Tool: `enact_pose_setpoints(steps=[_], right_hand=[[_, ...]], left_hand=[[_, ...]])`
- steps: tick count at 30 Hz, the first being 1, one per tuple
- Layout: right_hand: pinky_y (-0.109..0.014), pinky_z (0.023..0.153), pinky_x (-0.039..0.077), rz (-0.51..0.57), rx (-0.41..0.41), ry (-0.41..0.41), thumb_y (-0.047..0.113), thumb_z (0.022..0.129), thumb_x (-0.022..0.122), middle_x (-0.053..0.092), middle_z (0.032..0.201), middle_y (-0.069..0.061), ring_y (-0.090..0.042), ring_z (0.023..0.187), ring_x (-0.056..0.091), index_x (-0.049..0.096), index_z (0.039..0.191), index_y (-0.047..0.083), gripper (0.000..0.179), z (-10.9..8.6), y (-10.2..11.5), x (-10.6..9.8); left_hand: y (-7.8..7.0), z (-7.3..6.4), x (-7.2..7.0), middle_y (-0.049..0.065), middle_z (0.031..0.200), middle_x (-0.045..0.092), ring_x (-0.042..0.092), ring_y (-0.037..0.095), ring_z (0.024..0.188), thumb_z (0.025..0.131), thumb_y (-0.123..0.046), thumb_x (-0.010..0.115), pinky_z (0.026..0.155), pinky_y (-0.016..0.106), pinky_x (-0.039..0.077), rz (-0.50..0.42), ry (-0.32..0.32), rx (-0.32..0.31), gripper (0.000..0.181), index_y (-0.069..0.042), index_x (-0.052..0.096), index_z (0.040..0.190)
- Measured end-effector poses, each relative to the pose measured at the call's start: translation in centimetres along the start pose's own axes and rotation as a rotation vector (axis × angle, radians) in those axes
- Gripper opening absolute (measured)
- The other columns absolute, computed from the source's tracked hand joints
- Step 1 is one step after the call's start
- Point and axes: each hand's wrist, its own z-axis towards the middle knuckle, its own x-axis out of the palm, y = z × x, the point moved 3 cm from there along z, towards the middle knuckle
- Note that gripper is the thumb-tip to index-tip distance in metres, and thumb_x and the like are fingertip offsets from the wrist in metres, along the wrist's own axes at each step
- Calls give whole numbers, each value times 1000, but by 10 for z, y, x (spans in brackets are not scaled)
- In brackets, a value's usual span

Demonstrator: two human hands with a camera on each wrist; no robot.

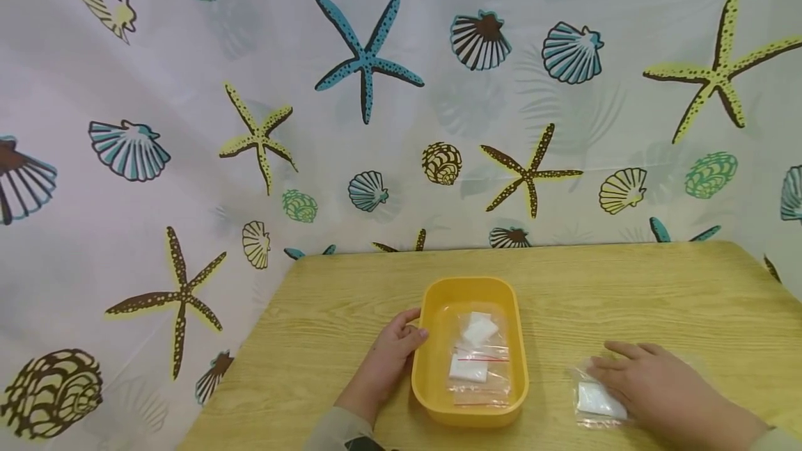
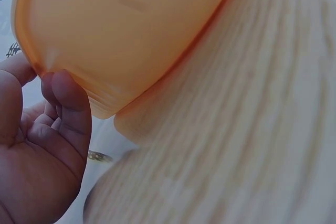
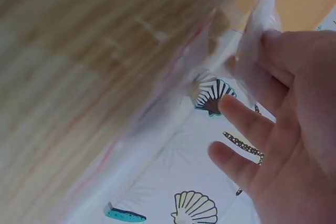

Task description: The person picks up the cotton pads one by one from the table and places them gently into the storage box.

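On the table stands a yellow plastic tub (image 1: 523, 374). My left hand (image 1: 390, 352) grips its left side, the thumb over the rim and the fingers against the outer wall. Inside the tub lie clear zip bags with red seal lines, one holding a folded white piece (image 1: 480, 330), another a white piece (image 1: 468, 367) nearer me. To the tub's right, my right hand (image 1: 664, 385) is over a clear zip bag (image 1: 598, 401) with a white folded piece in it. The right wrist view shows thumb and forefinger pinching the bag's plastic (image 3: 257, 40), the other fingers spread.
Further clear plastic with a red line (image 3: 176, 64) lies along the table in the right wrist view. The wood-grain table (image 1: 351, 298) ends at a white curtain (image 1: 413, 110) printed with shells and starfish, which also hangs along the left side.
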Motion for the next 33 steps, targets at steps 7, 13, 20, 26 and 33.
enact_pose_setpoints(steps=[7,13,20,26,33], right_hand=[[-55,93,50,94,88,-126,25,96,69,65,134,6,-31,128,55,68,134,21,38,11,1,-14],[-53,92,51,65,74,-267,23,94,73,65,134,5,-31,127,56,68,134,20,41,25,6,-35],[-54,98,48,133,99,-289,25,97,69,62,138,6,-29,132,52,66,138,21,41,47,13,-57],[-54,100,46,168,85,-311,25,99,66,61,140,6,-29,134,51,64,140,21,41,63,21,-69],[-55,100,46,175,75,-351,25,100,65,61,140,6,-29,133,52,64,140,21,40,81,26,-75]], left_hand=[[0,0,2,21,111,65,66,23,92,104,-21,57,81,32,56,-7,7,-2,53,-8,40,152],[-1,0,3,21,111,64,65,23,92,103,-23,59,82,33,55,2,2,-3,54,-9,41,152],[-2,0,2,20,110,65,65,23,92,103,-24,59,83,33,55,7,-4,-5,54,-8,41,152],[-1,-1,2,20,109,64,66,22,91,103,-22,59,80,33,57,-14,6,-8,53,-8,42,152],[-1,0,2,18,108,65,65,21,90,103,-25,61,79,32,56,-9,3,-3,55,-9,42,151]])
